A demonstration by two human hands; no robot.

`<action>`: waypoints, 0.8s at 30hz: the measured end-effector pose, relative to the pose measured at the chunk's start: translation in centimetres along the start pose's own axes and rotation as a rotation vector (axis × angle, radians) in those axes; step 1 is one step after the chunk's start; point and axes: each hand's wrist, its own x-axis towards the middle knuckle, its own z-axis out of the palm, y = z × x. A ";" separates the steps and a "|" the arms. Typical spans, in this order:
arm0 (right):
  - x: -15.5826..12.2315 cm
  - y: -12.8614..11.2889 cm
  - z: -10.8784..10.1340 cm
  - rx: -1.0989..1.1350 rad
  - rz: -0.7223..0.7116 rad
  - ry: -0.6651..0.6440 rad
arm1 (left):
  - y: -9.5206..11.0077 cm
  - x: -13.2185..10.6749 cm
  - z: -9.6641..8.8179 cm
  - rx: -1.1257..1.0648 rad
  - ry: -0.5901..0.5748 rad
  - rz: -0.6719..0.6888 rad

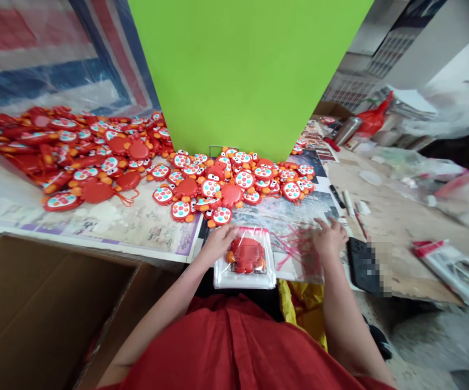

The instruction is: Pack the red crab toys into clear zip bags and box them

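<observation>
A red crab-shaped toy [247, 254] with orange claws lies back side up in a clear plastic bag [265, 279] at the table's front edge. More bags seem to be stacked beneath it. My left hand [219, 242] grips the bag's upper left corner, its fingertips partly hidden. To the right, my right hand [330, 238] hovers over or rests by some thin pink strings [289, 244], fingers apart, holding nothing I can see. Beyond the bag is a heap of the same toys [232, 181], many showing white faces with coloured buttons.
A larger toy pile [96, 151] fills the left side. A tall green panel [242, 70] stands behind. An open cardboard box [47, 303] is at lower left. On the right are a black phone-like object [362, 265], markers [337, 196], a metal flask [347, 130] and a plastic packet [457, 273].
</observation>
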 end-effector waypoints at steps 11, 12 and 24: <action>-4.4 -11.9 -1.9 1.002 -0.055 -0.759 | 1.5 -0.7 0.0 -0.396 -0.092 -0.210; -4.6 -12.2 -1.6 1.056 -0.022 -0.773 | 1.5 -0.7 -0.2 -0.404 -0.095 -0.231; -4.1 -10.0 -2.5 1.074 0.000 -0.732 | 1.9 -1.2 -2.1 -0.451 -0.177 -0.270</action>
